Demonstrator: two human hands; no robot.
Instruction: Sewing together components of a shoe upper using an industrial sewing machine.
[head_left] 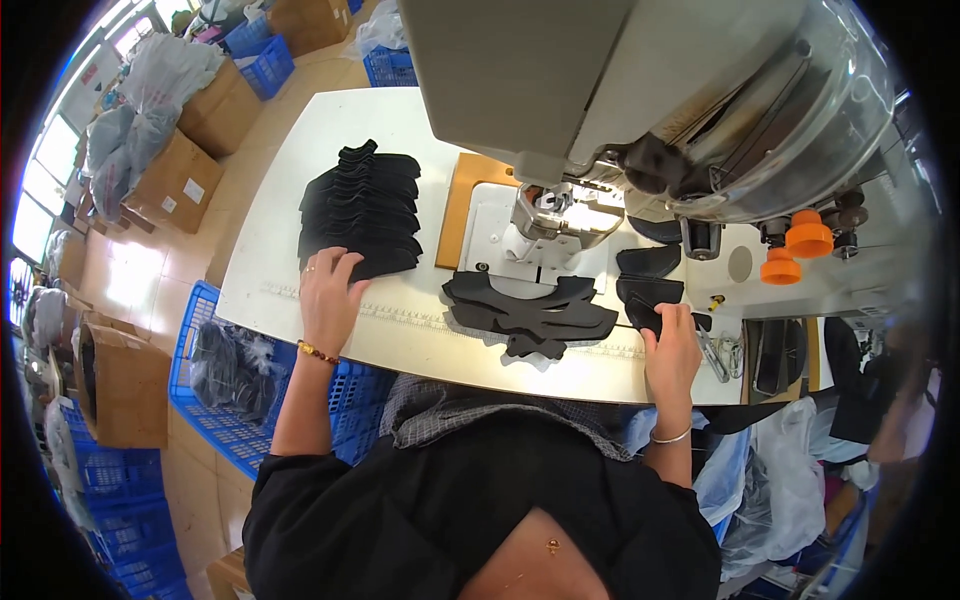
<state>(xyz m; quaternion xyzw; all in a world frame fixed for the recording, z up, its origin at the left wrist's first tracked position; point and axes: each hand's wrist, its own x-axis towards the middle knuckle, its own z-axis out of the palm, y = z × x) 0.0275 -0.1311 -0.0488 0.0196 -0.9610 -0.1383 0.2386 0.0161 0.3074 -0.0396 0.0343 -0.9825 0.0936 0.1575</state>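
Note:
On the left of the white table, a fanned stack of black, curved cut pieces point(365, 205) lies in overlapping rows. My left hand point(330, 300) is at its near end, fingers and thumb closed on the edge of the nearest piece. In front of the sewing machine point(550, 215) several longer black pieces point(530, 312) overlap loosely. To their right, my right hand point(674, 352) pinches a small black rounded piece point(643, 313) between thumb and fingers. More small black pieces point(650, 262) lie in a column just beyond it, beside the machine's bed.
The machine's head point(510, 70) overhangs the table's middle, with orange knobs point(808, 234) at right. Small metal snips point(713, 358) lie by my right hand. A blue crate point(235, 440) of wrapped goods stands below left; cardboard boxes point(175, 180) line the floor.

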